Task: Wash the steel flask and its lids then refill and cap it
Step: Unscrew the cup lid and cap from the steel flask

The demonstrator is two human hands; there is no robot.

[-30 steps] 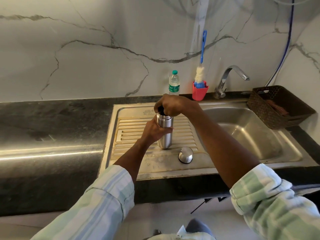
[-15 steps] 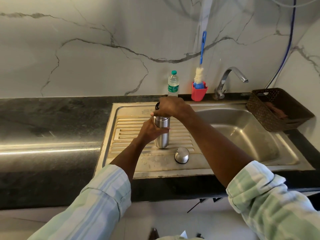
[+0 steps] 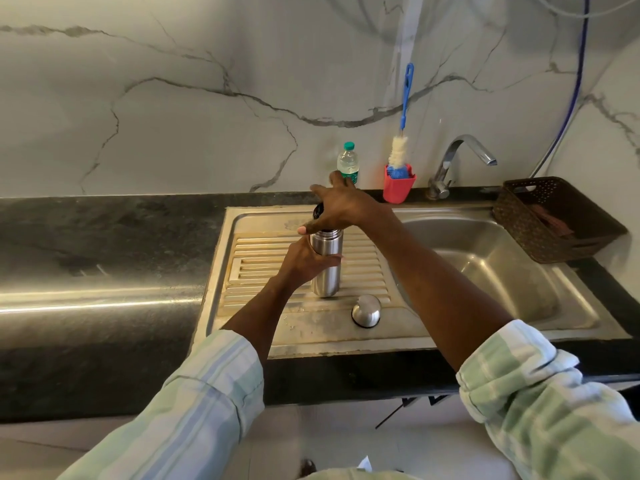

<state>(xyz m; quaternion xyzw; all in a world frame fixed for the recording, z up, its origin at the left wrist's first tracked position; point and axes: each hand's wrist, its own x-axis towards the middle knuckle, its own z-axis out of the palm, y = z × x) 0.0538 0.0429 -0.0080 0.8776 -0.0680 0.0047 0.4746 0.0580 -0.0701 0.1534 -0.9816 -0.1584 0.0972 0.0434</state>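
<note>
One flask (image 3: 325,268), one loose lid (image 3: 366,310)

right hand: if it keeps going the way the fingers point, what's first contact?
Probably the plastic water bottle. The right hand sits atop the steel flask, fingers spread and pointing toward the back wall, their tips overlapping the bottle's base in the picture. How far behind them the bottle stands is unclear from this single view.

I see flask (image 3: 325,268) upright on drainboard (image 3: 263,258) at frame centre, dome lid (image 3: 366,310) just lower right; basin (image 3: 485,271) right, basket (image 3: 554,220) far right, bottle (image 3: 347,162), brush cup (image 3: 398,183), tap (image 3: 460,161) behind.
</note>
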